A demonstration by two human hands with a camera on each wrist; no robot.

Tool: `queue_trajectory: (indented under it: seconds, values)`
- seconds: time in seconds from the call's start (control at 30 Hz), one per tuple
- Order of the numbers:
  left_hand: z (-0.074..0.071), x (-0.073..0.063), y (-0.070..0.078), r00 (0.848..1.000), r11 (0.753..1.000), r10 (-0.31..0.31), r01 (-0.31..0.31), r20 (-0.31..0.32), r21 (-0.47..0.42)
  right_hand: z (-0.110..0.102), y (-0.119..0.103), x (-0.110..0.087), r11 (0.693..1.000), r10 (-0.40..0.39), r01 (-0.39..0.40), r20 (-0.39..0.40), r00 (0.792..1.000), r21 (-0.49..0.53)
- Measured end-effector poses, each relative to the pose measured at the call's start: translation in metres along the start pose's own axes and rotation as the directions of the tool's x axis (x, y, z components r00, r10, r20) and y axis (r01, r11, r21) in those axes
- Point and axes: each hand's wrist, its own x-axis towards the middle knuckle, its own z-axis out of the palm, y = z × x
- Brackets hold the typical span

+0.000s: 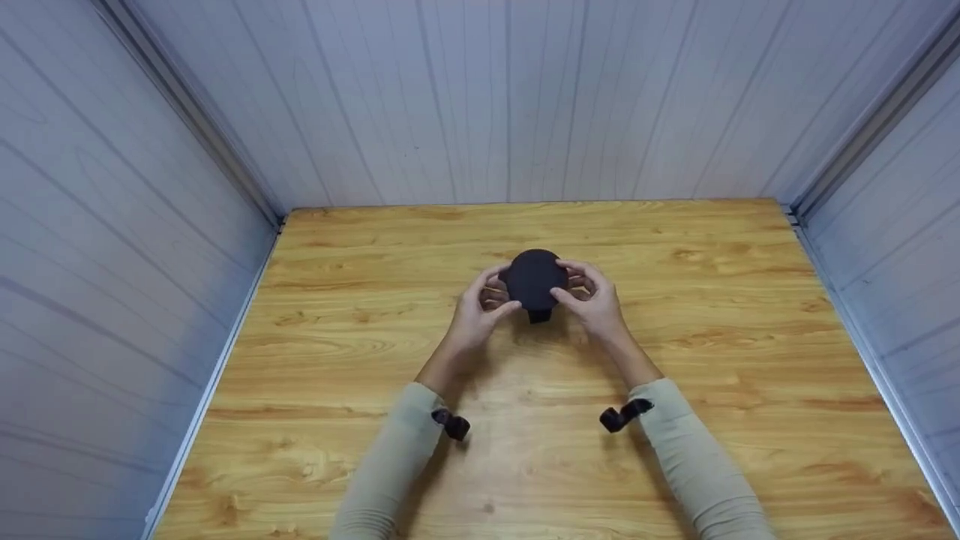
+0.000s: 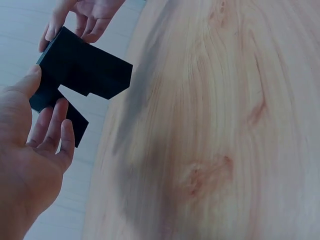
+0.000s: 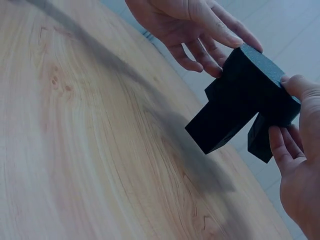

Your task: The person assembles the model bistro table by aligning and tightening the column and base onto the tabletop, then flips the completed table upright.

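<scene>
In the head view a black piece with a flat round top is held above the wooden table. Block-like legs stick out beneath the round top of this black piece, as the left wrist view shows. My left hand grips its left side, thumb at the rim and fingers around the side. My right hand holds the right edge, its thumb on the round top. Seen from the right wrist, the legs of the black piece point down, apart from the tabletop.
The wood-grain tabletop spreads out around and below both hands, with shadows on it. Pale panelled walls stand behind it and along the left and right sides. A small black device sits at each wrist, over the light sleeves.
</scene>
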Motion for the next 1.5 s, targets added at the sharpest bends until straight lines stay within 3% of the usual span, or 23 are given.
queue_trajectory:
  seconds: [0.33,0.47,0.5,0.53,0.7,0.73,0.93,1.17,1.33,1.5]
  values:
    - [0.005,-0.003,-0.012,0.998,0.998,-0.067,0.067,0.003,0.015,-0.002,0.009,-0.001,0.997,0.066,-0.066,-0.004,0.998,-0.037]
    - [0.005,-0.003,-0.019,0.998,0.997,-0.063,0.063,0.002,0.041,-0.002,0.011,-0.003,0.994,0.085,-0.085,0.000,0.996,-0.070]
    - [0.004,0.000,-0.030,0.999,0.998,-0.039,0.039,0.002,0.042,-0.002,0.012,-0.003,0.993,0.092,-0.091,0.000,0.996,-0.077]
    - [0.003,-0.001,-0.032,0.999,0.998,-0.042,0.042,0.005,0.045,-0.002,0.012,-0.004,0.992,0.097,-0.097,0.004,0.995,-0.085]
    - [0.002,-0.002,-0.030,0.997,0.996,-0.078,0.078,0.013,0.042,-0.002,0.011,-0.006,0.986,0.135,-0.132,0.021,0.991,-0.101]
    - [0.003,-0.006,-0.019,0.994,0.993,-0.110,0.109,0.014,0.048,-0.002,0.010,-0.006,0.985,0.139,-0.135,0.027,0.990,-0.103]
    - [0.000,-0.005,-0.017,0.994,0.990,-0.107,0.105,0.020,0.089,-0.005,0.013,-0.005,0.983,0.138,-0.132,0.042,0.990,-0.128]
    - [-0.018,-0.016,-0.016,0.992,0.986,-0.109,0.101,0.058,0.135,-0.023,0.018,-0.012,0.986,0.157,-0.151,0.074,0.985,-0.074]
    - [-0.037,-0.026,-0.018,0.992,0.980,-0.123,0.118,0.025,0.163,-0.046,0.018,-0.015,0.982,0.187,-0.184,0.088,0.978,-0.049]
    - [-0.051,-0.025,-0.016,0.989,0.976,-0.146,0.145,-0.009,0.162,-0.068,0.014,-0.011,0.981,0.181,-0.173,0.086,0.980,-0.084]
